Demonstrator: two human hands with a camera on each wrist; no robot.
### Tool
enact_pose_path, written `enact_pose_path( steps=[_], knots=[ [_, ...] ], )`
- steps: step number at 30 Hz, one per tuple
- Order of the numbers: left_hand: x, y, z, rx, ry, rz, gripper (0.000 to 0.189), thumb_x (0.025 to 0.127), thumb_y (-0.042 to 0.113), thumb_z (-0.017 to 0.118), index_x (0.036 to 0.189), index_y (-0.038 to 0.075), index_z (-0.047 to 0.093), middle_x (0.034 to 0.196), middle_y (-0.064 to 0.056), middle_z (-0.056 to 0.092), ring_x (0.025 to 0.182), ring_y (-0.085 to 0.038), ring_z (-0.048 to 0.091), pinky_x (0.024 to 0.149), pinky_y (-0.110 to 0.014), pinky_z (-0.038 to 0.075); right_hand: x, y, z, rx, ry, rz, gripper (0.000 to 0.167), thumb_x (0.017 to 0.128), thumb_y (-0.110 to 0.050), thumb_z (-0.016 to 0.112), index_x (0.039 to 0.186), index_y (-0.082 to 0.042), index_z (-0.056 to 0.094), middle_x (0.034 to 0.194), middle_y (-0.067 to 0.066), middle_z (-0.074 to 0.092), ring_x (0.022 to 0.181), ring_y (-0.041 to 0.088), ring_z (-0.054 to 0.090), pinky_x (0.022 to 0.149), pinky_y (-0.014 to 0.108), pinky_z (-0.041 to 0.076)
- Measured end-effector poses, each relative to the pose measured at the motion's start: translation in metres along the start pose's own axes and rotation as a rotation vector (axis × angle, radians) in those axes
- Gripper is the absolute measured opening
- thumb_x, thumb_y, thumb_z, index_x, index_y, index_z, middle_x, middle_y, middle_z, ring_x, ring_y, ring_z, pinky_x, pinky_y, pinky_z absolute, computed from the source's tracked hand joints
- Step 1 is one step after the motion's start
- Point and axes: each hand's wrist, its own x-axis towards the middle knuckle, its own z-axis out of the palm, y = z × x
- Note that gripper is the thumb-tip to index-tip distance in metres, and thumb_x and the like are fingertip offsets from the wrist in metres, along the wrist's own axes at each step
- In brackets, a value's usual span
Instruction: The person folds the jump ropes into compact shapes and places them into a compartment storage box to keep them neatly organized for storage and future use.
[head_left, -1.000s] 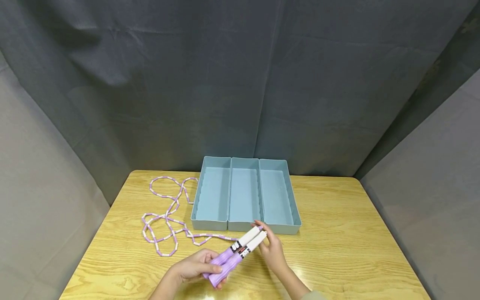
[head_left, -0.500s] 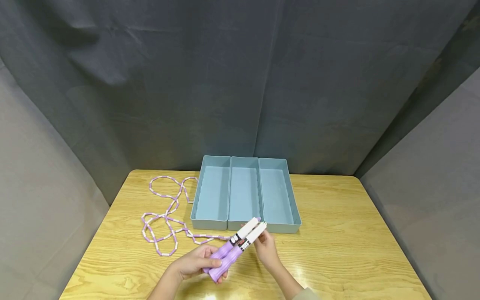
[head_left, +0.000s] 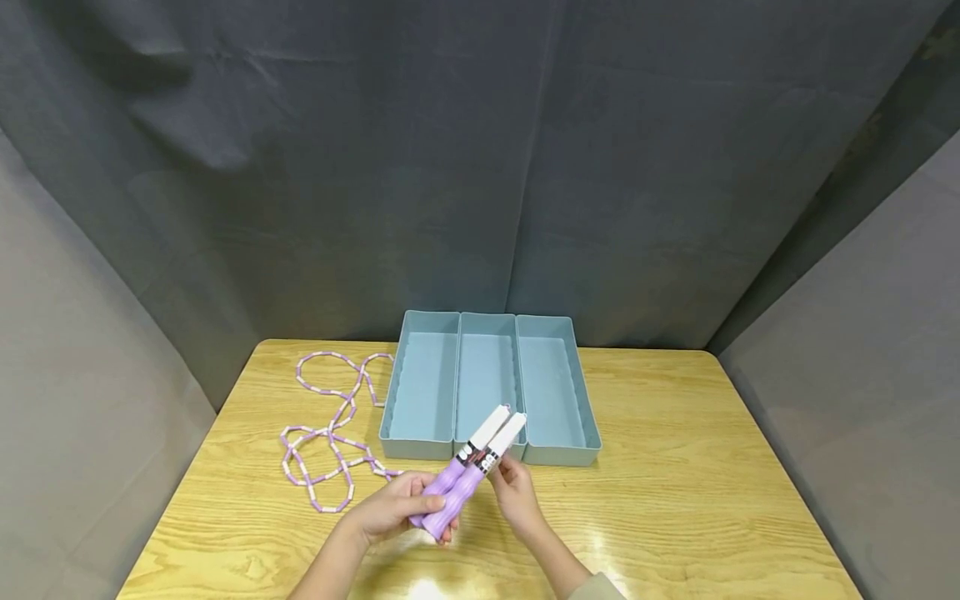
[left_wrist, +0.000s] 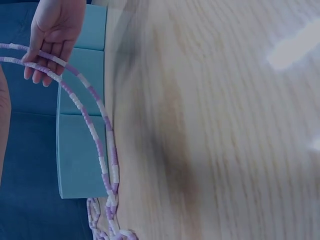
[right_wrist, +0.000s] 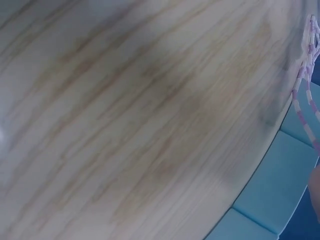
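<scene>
Beaded jump rope [head_left: 331,431]: lilac-and-white segments, loosely looped on the wooden bench [head_left: 690,467], left of three blue-grey trays [head_left: 487,379] | left hand [head_left: 401,506]: grips its two lilac handles [head_left: 463,490], white-ended, black-banded, side by side | right hand [head_left: 516,498]: pinches two beaded strands [left_wrist: 112,145] beside the handles

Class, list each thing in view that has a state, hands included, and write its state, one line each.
Left hand: gripping both handles
Right hand: beside the handles, rope between thumb and fingers
Handles: side by side, tilted
Rope: loosely looped on the table, two strands raised
Trays: upright, open-topped, in a row
Curtain: hanging, creased
</scene>
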Motion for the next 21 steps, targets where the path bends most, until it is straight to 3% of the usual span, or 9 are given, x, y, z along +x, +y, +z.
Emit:
enact_pose_path(
  steps=[4,7,10,14,18,21],
  knots=[
    [0.003,0.004,0.0,0.027,0.043,0.006,0.028,0.094,0.007,0.043,0.114,-0.013,0.045,0.089,-0.008,0.065,0.077,-0.014,0.065,0.072,-0.029,0.054,-0.001,-0.002,0.002,0.022,-0.035,0.024,0.026,0.097,-0.009,0.041,0.106,0.011,0.056,0.089,0.004,0.065,0.085,0.008,0.061,0.088,0.026,0.045],
    [0.006,0.006,0.001,0.049,0.068,0.011,0.031,0.095,0.007,0.043,0.115,-0.016,0.043,0.089,-0.007,0.065,0.077,-0.014,0.065,0.073,-0.029,0.053,-0.001,-0.004,0.003,0.04,-0.054,0.039,0.028,0.099,-0.011,0.038,0.109,0.009,0.055,0.089,-0.003,0.065,0.088,0.009,0.061,0.091,0.028,0.043],
    [0.009,0.009,0.001,0.059,0.084,0.032,0.026,0.094,0.007,0.043,0.112,-0.011,0.048,0.089,-0.007,0.066,0.077,-0.014,0.065,0.073,-0.029,0.053,0.001,-0.007,0.004,0.056,-0.055,0.054,0.03,0.099,-0.013,0.038,0.11,0.009,0.055,0.093,0.005,0.064,0.092,0.01,0.06,0.097,0.036,0.04],
    [0.011,0.014,0.0,0.05,0.104,0.071,0.025,0.095,0.007,0.043,0.113,-0.009,0.049,0.091,-0.009,0.066,0.078,-0.015,0.066,0.074,-0.028,0.053,0.005,-0.013,0.006,0.089,-0.068,0.065,0.032,0.099,-0.015,0.037,0.101,0.011,0.055,0.092,0.012,0.061,0.092,0.012,0.058,0.1,0.046,0.036],
    [0.014,0.018,0.0,0.057,0.11,0.108,0.023,0.095,0.006,0.041,0.112,-0.007,0.049,0.093,-0.009,0.066,0.079,-0.015,0.066,0.074,-0.028,0.053,0.008,-0.016,0.005,0.101,-0.122,0.07,0.036,0.1,-0.018,0.036,0.098,0.013,0.054,0.093,0.002,0.059,0.097,0.009,0.057,0.1,0.038,0.037],
    [0.016,0.02,-0.001,0.06,0.106,0.123,0.02,0.096,0.005,0.04,0.11,-0.004,0.051,0.093,-0.007,0.066,0.079,-0.015,0.066,0.075,-0.028,0.053,0.008,-0.016,0.003,0.109,-0.165,0.061,0.04,0.1,-0.02,0.034,0.1,0.016,0.053,0.094,0.002,0.06,0.096,0.008,0.057,0.097,0.03,0.04]
  ],
)
